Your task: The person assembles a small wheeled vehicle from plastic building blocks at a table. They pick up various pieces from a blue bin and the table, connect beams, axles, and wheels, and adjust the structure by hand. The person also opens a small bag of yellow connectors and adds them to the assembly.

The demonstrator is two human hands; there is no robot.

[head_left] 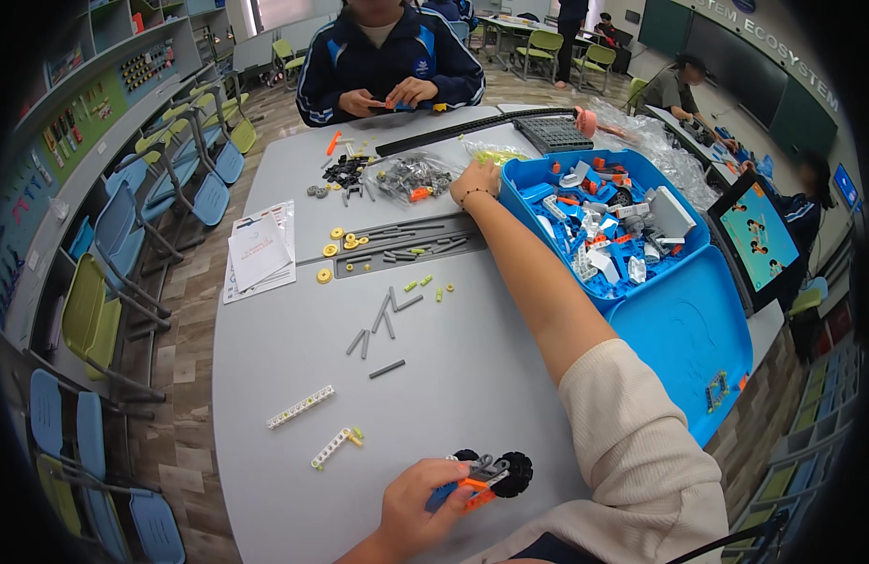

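My left hand (417, 509) is closed around a small toy vehicle (474, 496) built from blue, orange, white and grey bricks, with black wheels (511, 475). It is held just over the near edge of the table. My right arm stretches far across the table. My right hand (476, 183) is beside the left wall of the blue bin (603, 303), touching or close to a clear bag of yellow-green pieces (498, 153). Its fingers are mostly hidden behind the back of the hand. Left of it lies a bag of dark parts (411, 177).
Several grey axles (387, 369), white beams (301, 407) and yellow wheels (324, 275) lie on the table (265, 348). Papers (260, 254) are at the left. The blue lid (683, 348) and a tablet (759, 235) stand at the right. Opposite, a person (390, 66) handles bricks.
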